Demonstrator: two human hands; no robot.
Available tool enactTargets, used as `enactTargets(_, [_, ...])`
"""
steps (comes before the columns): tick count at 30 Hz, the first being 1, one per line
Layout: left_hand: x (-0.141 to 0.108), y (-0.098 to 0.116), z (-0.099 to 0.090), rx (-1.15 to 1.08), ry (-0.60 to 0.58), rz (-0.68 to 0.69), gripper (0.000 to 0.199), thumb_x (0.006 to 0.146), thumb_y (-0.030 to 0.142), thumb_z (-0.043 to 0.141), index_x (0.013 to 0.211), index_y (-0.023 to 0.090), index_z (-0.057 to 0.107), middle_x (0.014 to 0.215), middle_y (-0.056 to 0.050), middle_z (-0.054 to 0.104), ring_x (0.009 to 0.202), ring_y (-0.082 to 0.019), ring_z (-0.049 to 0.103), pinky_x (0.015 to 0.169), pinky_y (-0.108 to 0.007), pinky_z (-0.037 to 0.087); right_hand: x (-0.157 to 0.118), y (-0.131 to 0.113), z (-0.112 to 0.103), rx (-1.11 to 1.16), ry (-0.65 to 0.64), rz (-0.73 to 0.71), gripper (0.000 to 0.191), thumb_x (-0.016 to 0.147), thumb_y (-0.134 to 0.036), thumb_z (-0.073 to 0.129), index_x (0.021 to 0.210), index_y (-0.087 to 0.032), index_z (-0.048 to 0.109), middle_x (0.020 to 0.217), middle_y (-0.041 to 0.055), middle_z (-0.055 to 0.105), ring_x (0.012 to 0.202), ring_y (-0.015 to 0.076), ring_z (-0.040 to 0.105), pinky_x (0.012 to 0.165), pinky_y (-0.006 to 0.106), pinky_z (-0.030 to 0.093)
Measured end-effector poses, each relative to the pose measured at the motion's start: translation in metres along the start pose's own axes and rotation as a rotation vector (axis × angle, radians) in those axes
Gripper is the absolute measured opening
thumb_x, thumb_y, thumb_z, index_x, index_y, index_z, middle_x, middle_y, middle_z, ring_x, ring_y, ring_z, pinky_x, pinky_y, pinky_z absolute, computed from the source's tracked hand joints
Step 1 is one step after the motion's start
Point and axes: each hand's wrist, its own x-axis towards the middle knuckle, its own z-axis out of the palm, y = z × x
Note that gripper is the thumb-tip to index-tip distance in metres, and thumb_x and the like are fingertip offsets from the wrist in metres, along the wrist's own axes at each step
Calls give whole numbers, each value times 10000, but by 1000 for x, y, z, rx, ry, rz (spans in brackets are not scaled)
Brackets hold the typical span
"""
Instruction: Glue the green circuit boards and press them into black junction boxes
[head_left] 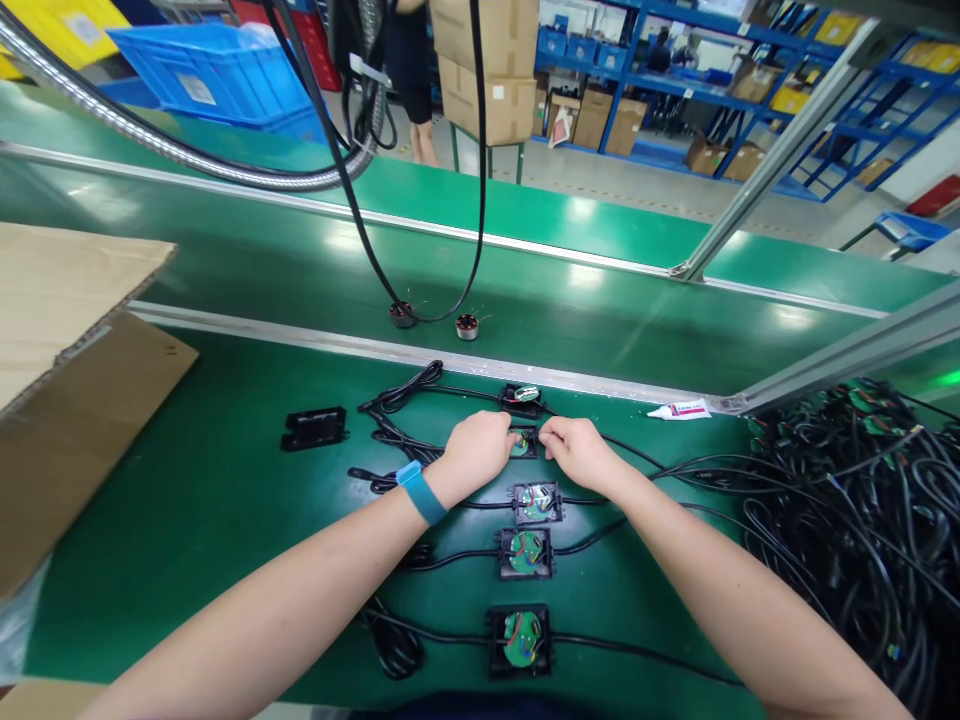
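Several black plastic housings with green circuit boards lie in a column on the green bench, each joined to black cables. My left hand (480, 448), with a blue band at the wrist, is closed at the left side of the second housing from the back (526, 443), its thumb over the board. At that housing's right edge, my right hand (579, 453) makes a pinch; what sits between the fingertips is too small to tell. Behind them is another open housing (521, 398). Nearer me lie a third housing (538, 502), another board housing (526, 553) and the closest one (519, 641).
A black housing part (315, 428) lies to the left, near a cardboard box (90, 400). Tangled black cables (847, 520) pile up at right, by a white glue tube (681, 410). Two small motor coils (467, 326) sit beyond the metal rail, under a hanging cable (480, 150).
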Motion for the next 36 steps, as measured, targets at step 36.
enactTargets(36, [5, -2, -1, -20, -26, 18, 220, 910, 372, 593, 837, 184, 680, 892, -121, 731, 925, -283, 700, 748, -339, 523, 3, -41, -4, -780, -180, 20, 256, 886, -88, 515, 956, -90, 761, 939, 198, 735, 921, 284, 699, 810, 342, 514])
